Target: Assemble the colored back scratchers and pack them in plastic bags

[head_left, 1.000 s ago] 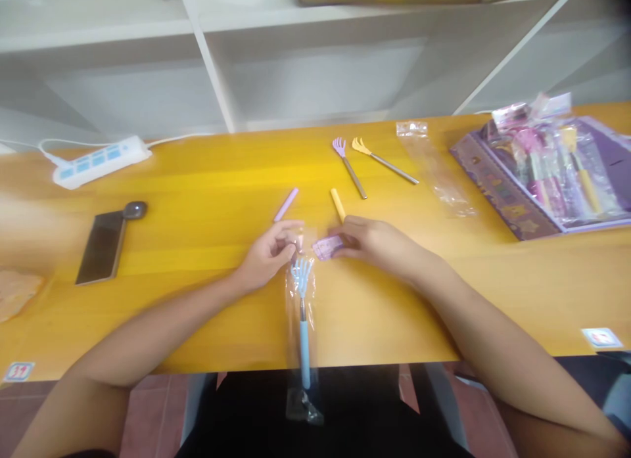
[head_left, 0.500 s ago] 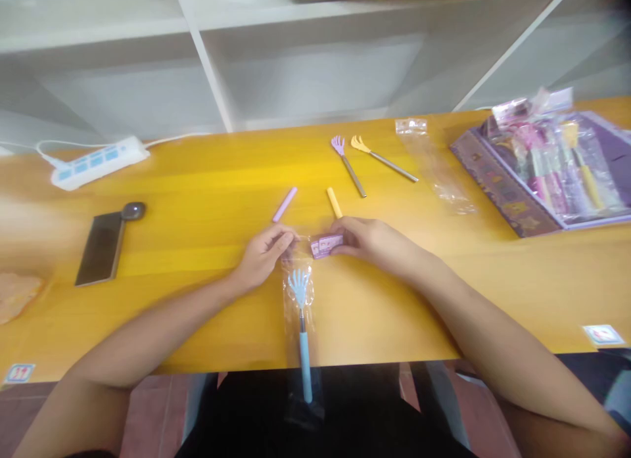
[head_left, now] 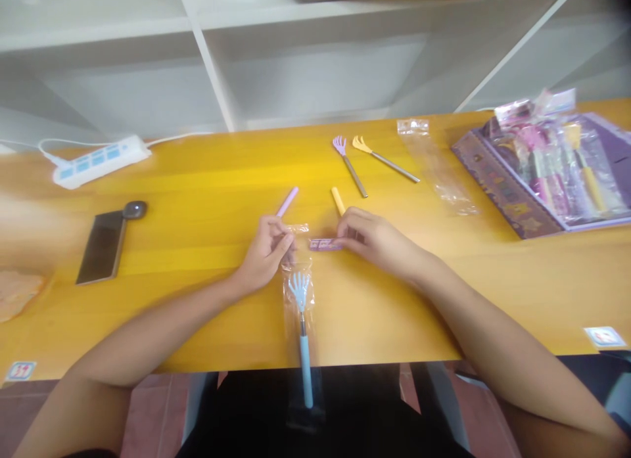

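Note:
A clear plastic bag is pinched near its top by my left hand. Inside it lies a light-blue back scratcher, its handle reaching past the table's front edge. My right hand grips a small purple printed card beside the bag's top. Just beyond my left hand is a loose purple handle; a yellow handle lies against my right hand's far side. Farther back are a purple scratcher head on a metal rod and a yellow one.
An empty clear bag lies at the back right. Beyond it, a purple box holds several bagged scratchers. To the left are a phone, a small dark round object and a white power strip. Shelving stands behind the table.
The purple card has tilted flatter and edge-on in my right hand. My left hand's fingers have shifted slightly on the bag, and the bag's top flap now shows above them.

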Motion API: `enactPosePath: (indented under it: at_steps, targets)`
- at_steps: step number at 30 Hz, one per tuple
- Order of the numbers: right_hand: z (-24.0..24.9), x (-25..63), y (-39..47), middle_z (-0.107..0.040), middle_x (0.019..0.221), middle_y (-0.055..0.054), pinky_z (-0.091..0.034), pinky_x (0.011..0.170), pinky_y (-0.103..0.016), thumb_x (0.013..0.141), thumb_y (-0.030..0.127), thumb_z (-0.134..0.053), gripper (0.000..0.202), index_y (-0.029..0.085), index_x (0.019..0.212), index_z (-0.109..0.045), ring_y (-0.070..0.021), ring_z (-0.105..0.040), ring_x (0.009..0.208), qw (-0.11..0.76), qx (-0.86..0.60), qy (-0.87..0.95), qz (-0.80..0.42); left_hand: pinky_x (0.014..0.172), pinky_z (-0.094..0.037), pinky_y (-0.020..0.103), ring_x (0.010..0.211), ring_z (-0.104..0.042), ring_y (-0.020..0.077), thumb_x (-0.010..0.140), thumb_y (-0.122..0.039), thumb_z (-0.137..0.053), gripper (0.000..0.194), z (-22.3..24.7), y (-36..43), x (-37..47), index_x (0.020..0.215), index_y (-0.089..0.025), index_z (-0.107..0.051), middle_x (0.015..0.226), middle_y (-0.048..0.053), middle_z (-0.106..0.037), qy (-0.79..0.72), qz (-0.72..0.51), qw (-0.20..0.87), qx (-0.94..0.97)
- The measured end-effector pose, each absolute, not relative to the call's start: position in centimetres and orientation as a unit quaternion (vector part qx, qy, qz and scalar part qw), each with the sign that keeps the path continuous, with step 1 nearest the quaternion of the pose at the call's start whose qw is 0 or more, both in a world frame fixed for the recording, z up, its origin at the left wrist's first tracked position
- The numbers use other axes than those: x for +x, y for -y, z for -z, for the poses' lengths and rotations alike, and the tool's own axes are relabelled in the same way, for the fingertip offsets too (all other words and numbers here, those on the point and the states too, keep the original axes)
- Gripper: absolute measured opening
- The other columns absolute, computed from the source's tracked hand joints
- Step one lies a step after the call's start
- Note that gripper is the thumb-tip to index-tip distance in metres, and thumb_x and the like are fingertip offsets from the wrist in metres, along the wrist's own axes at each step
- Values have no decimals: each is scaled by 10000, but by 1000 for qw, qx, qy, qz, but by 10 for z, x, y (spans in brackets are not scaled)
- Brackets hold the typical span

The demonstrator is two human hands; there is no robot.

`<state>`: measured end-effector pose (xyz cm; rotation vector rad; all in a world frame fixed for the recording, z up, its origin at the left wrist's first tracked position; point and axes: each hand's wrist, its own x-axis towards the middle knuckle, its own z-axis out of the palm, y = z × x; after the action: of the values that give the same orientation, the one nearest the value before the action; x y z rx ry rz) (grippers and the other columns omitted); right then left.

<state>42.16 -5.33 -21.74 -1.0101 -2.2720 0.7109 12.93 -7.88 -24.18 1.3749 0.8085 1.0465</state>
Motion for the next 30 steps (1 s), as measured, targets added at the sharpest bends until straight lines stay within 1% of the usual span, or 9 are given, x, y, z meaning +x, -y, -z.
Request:
enactPosePath:
  at_steps: [4,8,10,12,15,18,22,24,30]
  targets:
    - [219,420,54,-676,910,-46,-491,677,-272,1037,252,-689,126,198,935,-641,-149,-619,731,292,-382,832,-275,651,-570,224,682,-664,88,1106,-413,-605,208,240,79,127,1050,-238,-507,885,-33,-635,-357,-426,569,606]
    - [217,420,54,-693,824,-24,-488,642,-263,1027,256,-695,92,196,959,-679,-143,-629,681,282,-400,817,-305,683,-566,243,710,-685,106,1087,-426,-627,214,235,80,125,1109,-215,-594,926,-5,-653,-388,-403,584,588]
    - [215,420,54,-721,844,-26,-512,656,-272,1025,261,-694,61,201,1028,-700,-148,-651,689,287,-407,808,-314,701,-566,252,738,-699,116,1087,-413,-621,213,234,80,124,1154,-212,-633,965,10,-665,-392,-396,593,582]
    - [214,420,54,-747,897,-40,-545,686,-292,1037,289,-684,101,210,1093,-714,-160,-679,721,304,-408,802,-314,741,-574,273,790,-714,136,1088,-400,-614,228,234,80,122,1196,-209,-675,1013,33,-685,-381,-395,604,578]
    - [213,415,57,-749,953,-56,-576,684,-316,1066,384,-675,165,227,1096,-715,-165,-692,730,369,-422,764,-319,840,-592,321,898,-728,181,1077,-414,-624,293,238,77,121,1236,-198,-741,1083,78,-730,-346,-403,629,568]
    - [213,405,64,-734,914,-37,-602,639,-313,1058,487,-703,264,241,1135,-647,-154,-691,682,444,-422,682,-400,924,-593,354,991,-743,217,1056,-462,-651,366,243,73,121,1268,-196,-787,1141,111,-778,-303,-410,665,546]
    - [218,393,73,-748,906,-29,-663,715,-332,1037,536,-728,356,238,1116,-550,-168,-759,741,440,-372,641,-507,1018,-581,402,1115,-764,273,1033,-517,-669,447,245,69,124,1295,-185,-812,1230,155,-806,-267,-398,713,512]
    - [220,391,75,-753,936,-41,-666,716,-325,1047,510,-718,326,230,1092,-557,-169,-770,759,428,-375,657,-494,1073,-568,442,1160,-766,299,1014,-511,-698,451,244,69,125,1299,-184,-818,1260,165,-810,-256,-390,737,489]
    - [220,390,73,-751,971,-49,-639,742,-286,1043,361,-729,160,220,1036,-654,-158,-741,836,415,-399,752,-321,1181,-528,548,1283,-734,353,1013,-512,-700,487,239,68,127,1336,-162,-806,1337,192,-792,-229,-353,788,450]
